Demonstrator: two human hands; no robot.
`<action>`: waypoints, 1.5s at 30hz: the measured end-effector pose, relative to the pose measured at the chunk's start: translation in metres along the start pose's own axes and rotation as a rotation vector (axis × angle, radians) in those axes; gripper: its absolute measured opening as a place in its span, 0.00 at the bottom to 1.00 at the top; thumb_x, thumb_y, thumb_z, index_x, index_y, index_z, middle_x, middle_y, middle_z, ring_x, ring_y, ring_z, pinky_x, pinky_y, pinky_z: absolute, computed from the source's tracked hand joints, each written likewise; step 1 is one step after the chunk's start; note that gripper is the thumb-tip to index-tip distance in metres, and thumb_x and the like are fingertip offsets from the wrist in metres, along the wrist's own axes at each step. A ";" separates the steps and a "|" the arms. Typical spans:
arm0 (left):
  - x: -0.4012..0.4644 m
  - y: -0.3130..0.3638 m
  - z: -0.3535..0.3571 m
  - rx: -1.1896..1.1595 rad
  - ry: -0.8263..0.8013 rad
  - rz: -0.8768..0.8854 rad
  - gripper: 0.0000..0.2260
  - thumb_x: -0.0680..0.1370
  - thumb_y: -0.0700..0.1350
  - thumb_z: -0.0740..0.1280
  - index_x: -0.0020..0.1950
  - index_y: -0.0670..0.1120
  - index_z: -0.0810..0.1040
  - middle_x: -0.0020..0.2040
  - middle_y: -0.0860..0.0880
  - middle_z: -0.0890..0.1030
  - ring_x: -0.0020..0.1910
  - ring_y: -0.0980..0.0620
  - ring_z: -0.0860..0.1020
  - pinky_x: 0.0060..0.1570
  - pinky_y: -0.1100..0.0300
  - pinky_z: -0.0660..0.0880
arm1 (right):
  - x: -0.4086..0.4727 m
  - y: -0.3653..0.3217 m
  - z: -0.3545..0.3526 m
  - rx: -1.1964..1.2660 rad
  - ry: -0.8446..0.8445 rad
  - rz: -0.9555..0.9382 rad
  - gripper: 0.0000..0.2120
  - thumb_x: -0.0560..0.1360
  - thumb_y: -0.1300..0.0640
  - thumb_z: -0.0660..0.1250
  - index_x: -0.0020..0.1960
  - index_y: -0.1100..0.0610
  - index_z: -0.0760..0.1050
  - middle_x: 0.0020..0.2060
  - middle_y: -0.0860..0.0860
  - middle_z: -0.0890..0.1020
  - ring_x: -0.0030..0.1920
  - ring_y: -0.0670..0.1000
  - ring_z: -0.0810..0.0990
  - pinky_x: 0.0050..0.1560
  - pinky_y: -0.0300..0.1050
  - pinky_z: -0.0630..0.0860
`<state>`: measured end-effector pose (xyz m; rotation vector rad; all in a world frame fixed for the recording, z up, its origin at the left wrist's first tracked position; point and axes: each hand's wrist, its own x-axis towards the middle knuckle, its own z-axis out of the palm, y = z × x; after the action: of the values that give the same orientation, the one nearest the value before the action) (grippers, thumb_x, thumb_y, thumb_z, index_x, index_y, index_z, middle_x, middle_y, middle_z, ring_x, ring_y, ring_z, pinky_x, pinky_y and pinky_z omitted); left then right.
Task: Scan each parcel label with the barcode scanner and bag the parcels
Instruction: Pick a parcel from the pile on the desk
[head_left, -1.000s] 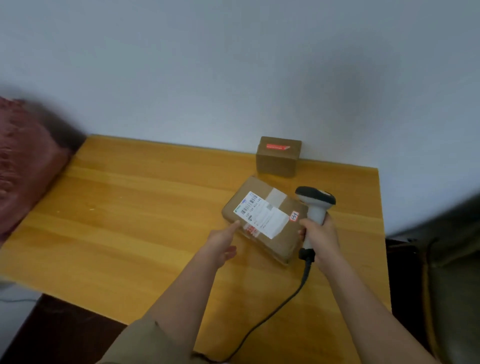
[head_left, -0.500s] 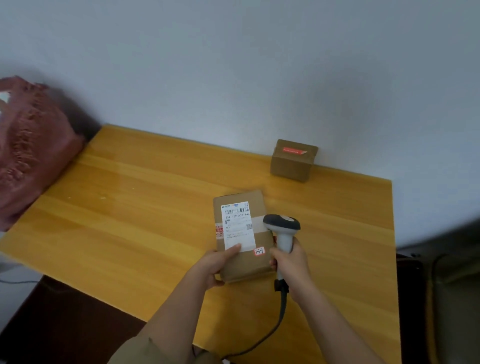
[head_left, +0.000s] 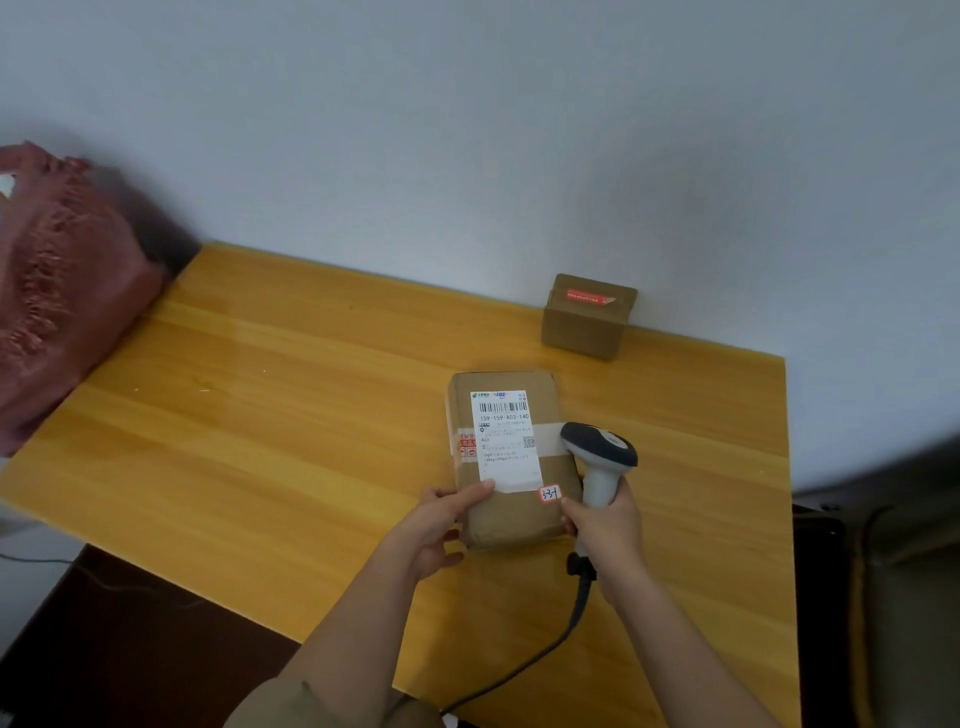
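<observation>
A flat brown parcel (head_left: 511, 519) lies on the wooden table (head_left: 291, 441), its white barcode label (head_left: 506, 441) facing up and a small red-edged sticker near its right side. My left hand (head_left: 441, 525) holds the parcel's near left corner, thumb on the label's lower edge. My right hand (head_left: 605, 525) grips the handle of a grey and black barcode scanner (head_left: 597, 452), whose head hangs over the parcel's right edge. A smaller brown box (head_left: 587, 325) with a red strip on top stands by the wall.
A dark red bag (head_left: 67, 291) sits at the table's far left end. The scanner's black cable (head_left: 561, 639) trails off the table's near edge. A dark piece of furniture (head_left: 852, 597) stands right of the table.
The parcel has been turned from a slant to lie straight with its label upright toward me. My right hand brought the scanner closer to the parcel's right side.
</observation>
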<state>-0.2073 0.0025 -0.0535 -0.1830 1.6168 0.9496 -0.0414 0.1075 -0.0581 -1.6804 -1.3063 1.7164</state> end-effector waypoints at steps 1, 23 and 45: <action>0.000 -0.001 0.002 0.013 0.003 -0.005 0.44 0.57 0.57 0.80 0.67 0.49 0.64 0.60 0.46 0.75 0.56 0.45 0.75 0.55 0.45 0.72 | 0.001 0.001 -0.001 0.002 0.004 -0.001 0.16 0.72 0.67 0.72 0.55 0.55 0.72 0.40 0.56 0.80 0.33 0.50 0.79 0.38 0.48 0.81; -0.025 0.024 -0.024 -0.130 0.184 0.145 0.46 0.67 0.53 0.78 0.76 0.55 0.53 0.57 0.49 0.73 0.52 0.44 0.76 0.50 0.44 0.77 | -0.047 -0.121 -0.003 0.219 -0.372 -0.013 0.17 0.82 0.43 0.59 0.58 0.55 0.75 0.41 0.54 0.78 0.27 0.45 0.76 0.29 0.39 0.74; -0.032 0.024 -0.051 -0.336 0.296 0.185 0.42 0.69 0.51 0.77 0.75 0.50 0.55 0.53 0.50 0.73 0.50 0.44 0.76 0.62 0.37 0.71 | -0.114 -0.188 -0.036 0.187 -0.606 -0.189 0.16 0.81 0.47 0.59 0.57 0.58 0.76 0.46 0.53 0.80 0.27 0.46 0.73 0.28 0.39 0.71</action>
<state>-0.2504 -0.0275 -0.0154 -0.4267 1.7544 1.3882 -0.0453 0.1170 0.1645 -0.9242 -1.4306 2.2371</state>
